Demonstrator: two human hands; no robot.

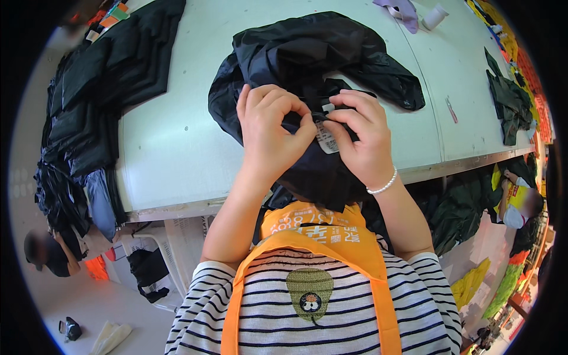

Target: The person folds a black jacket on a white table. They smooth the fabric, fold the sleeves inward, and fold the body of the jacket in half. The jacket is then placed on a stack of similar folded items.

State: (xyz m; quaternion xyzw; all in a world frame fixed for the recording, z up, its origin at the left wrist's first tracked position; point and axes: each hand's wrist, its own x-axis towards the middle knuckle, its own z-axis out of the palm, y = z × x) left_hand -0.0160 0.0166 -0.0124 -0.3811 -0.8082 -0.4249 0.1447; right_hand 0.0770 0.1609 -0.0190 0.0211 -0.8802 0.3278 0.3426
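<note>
A black garment (296,50) of thin, slightly shiny fabric lies bunched on the pale table (177,160), its near part hanging over the front edge towards me. My left hand (269,133) pinches the fabric, thumb and index finger pressed together. Opposite it, my right hand (362,127) has its thumb and fingers closed on the same edge. Between the two hands a white printed label (327,139) hangs from the garment. Just above that shows a smaller white tag (328,107). The bit of fabric inside each pinch is mostly hidden by the fingertips.
Folded black garments (118,65) are piled at the table's left side. Small snips (452,110), a purple cloth (402,13), a white spool-like cylinder (435,18) and a dark green garment (509,103) lie to the right. Other people sit at far left and far right.
</note>
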